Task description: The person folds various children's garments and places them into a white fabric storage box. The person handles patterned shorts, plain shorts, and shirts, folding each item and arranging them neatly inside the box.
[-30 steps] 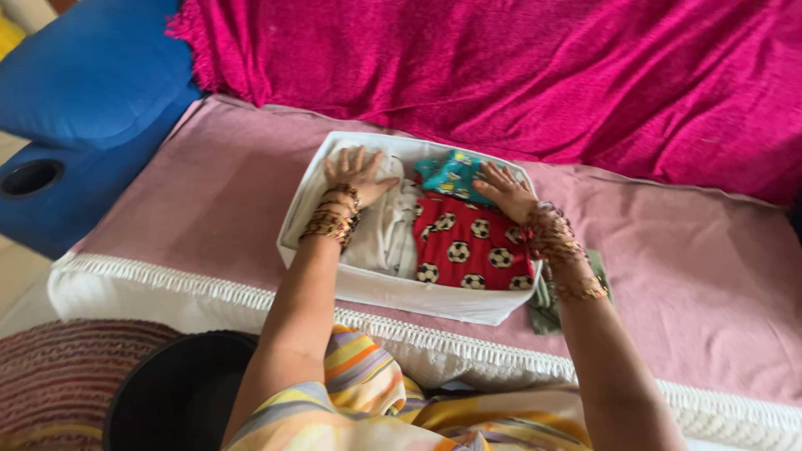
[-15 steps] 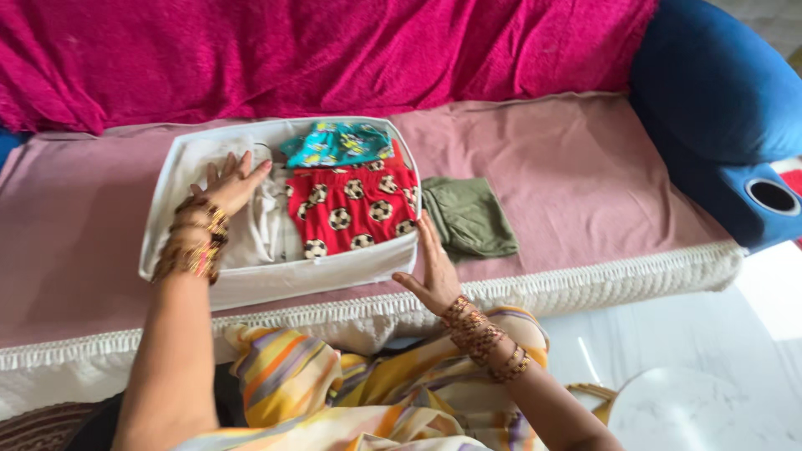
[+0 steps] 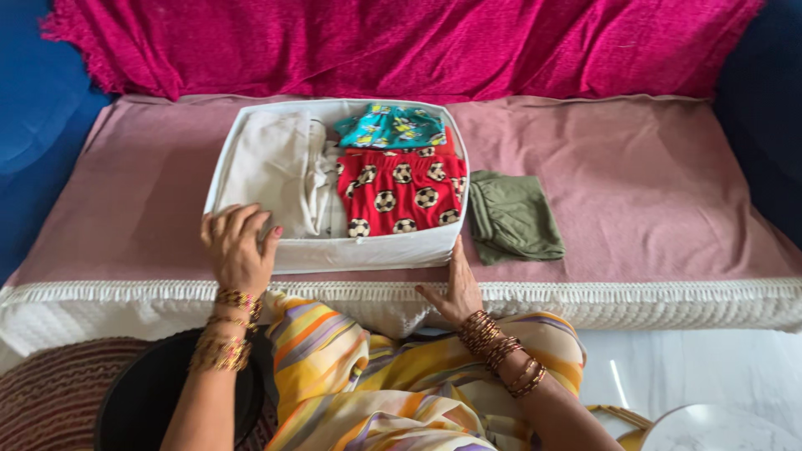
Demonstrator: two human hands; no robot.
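A white fabric box (image 3: 368, 251) sits on a pink-covered seat (image 3: 635, 175). Inside lie folded beige clothes (image 3: 271, 167), a red garment with football print (image 3: 399, 190) and a teal patterned garment (image 3: 391, 125). My left hand (image 3: 238, 246) grips the box's near left corner, fingers curled over the rim. My right hand (image 3: 455, 288) lies flat against the box's near right corner, fingers straight. Both wrists carry several bangles. A folded olive-green garment (image 3: 514, 215) rests on the seat just right of the box.
A magenta throw (image 3: 401, 42) covers the backrest. Blue cushions (image 3: 33, 108) flank both ends. A white fringed edge (image 3: 668, 292) runs along the seat front. A round woven mat with a black object (image 3: 150, 392) lies at lower left; pale floor at lower right.
My left hand left the clothes inside the box and took hold of its near left corner. My right hand came to the box's near right corner. The view swung back to centre.
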